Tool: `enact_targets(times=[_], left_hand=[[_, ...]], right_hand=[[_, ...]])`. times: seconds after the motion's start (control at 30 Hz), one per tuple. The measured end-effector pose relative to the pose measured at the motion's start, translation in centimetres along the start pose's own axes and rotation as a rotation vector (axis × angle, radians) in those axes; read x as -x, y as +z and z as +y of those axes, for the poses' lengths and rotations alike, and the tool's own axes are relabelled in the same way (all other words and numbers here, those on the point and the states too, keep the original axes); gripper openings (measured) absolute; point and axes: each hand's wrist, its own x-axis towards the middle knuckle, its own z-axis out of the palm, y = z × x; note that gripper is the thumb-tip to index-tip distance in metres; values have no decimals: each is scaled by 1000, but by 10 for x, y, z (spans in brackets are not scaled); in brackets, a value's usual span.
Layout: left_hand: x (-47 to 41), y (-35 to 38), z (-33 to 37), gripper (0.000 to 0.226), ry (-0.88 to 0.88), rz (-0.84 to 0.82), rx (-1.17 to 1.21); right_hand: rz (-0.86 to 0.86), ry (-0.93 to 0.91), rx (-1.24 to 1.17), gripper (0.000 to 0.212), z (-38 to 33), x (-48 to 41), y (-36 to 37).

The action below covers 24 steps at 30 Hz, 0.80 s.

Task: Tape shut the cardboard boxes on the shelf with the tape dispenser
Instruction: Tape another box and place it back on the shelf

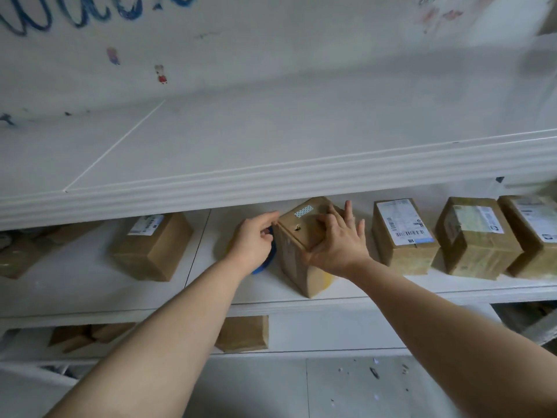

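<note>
Brown box (294, 229) askew, blue dispenser (273, 254) beside

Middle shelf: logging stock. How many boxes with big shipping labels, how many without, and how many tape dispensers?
Boxes with big shipping labels: 4
Box with only a small sticker: 1
Tape dispenser: 1
Total: 6
Blurred brown shape at left edge uncounted.
</note>
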Motion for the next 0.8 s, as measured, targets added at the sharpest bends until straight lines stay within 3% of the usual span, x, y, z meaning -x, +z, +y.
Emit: enact_targets(times=[0.17,0.37,0.53,0.7,0.8], left_hand=[[4,-5,-11,52,-165,93,-178],[11,-12,-33,44,-405,-16,-416],[-3,-21,-49,43,-353,-128,-443],[-16,-21,-63,35,-152,-209,-430],[-30,-15,-76,39,-53,-268,-538]], right_hand=[[-20,-82,46,92,-7,3,-8],[20,-260,-167,31,-30,6,-13],[95,-356,-168,31,-46,3,-4],[217,-341,-125,43,-65,4,14],[271,-346,-100,54,-74,8,20]])
